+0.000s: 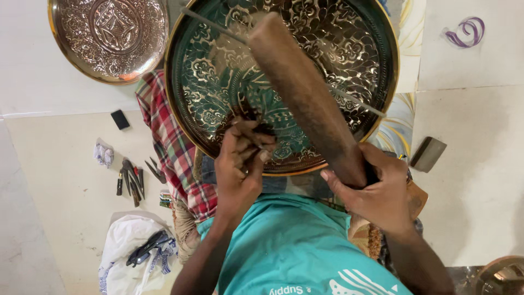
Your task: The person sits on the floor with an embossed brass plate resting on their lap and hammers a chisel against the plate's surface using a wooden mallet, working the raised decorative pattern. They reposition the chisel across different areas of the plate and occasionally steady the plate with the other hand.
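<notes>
A large round metal plate (218, 71) with a brass rim and dense engraved floral patterns rests tilted in front of me. My left hand (240, 164) is closed around a small dark chisel (248, 130), its tip against the plate's lower middle. My right hand (376, 191) grips the handle end of a thick brown wooden mallet (297, 82), which reaches up across the plate. A thin metal rod (357, 102) lies slanted over the plate's face, partly hidden by the mallet.
A second engraved round plate (109, 38) lies at top left. A red checked cloth (169, 142) sits under the big plate. On the pale floor at left lie several small chisels (131, 180), a black block (120, 119) and a white cloth (128, 240). A metal blade piece (428, 153) lies at right.
</notes>
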A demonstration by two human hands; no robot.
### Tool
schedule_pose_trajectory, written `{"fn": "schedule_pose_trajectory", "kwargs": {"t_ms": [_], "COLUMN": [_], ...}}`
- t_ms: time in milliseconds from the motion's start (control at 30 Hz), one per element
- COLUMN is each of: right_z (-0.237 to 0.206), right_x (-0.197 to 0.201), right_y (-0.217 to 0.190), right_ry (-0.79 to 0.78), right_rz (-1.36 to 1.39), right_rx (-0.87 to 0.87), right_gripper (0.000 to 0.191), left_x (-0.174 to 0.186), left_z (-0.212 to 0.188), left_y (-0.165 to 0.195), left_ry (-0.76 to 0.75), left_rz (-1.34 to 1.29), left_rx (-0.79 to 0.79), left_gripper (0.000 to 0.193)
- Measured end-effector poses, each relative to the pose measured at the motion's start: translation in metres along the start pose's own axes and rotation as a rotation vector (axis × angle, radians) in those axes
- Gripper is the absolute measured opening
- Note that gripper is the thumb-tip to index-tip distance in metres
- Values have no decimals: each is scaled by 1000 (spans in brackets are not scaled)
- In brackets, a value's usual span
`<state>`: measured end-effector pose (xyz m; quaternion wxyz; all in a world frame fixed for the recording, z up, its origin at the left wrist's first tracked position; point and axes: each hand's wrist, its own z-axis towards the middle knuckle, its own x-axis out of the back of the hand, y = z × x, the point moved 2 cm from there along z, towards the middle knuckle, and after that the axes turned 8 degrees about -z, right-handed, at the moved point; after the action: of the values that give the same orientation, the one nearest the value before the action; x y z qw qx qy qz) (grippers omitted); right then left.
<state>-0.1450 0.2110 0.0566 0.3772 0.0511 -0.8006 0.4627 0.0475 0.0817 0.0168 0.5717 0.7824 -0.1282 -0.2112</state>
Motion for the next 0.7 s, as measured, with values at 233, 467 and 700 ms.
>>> {"fn": "schedule_pose_trajectory", "kwargs": {"t_ms": [233, 467, 700], "right_z": [20, 50, 67], "right_x": [12, 44, 37], "right_y": [-19, -47, -53], "right_ry": [-83, -269, -527], "right_rz": [-29, -262, -554], "right_rx": [161, 202, 34], "right_gripper": [36, 47, 40], "left_x": [-7, -11, -10], "left_z": [-9, -5, -5], "left_y": [5, 0, -3], "left_ry": [65, 32, 16], "left_rz": [-8, 251, 327], "left_rx": [-53, -169, -294], "left_gripper": [34, 35, 23]}}
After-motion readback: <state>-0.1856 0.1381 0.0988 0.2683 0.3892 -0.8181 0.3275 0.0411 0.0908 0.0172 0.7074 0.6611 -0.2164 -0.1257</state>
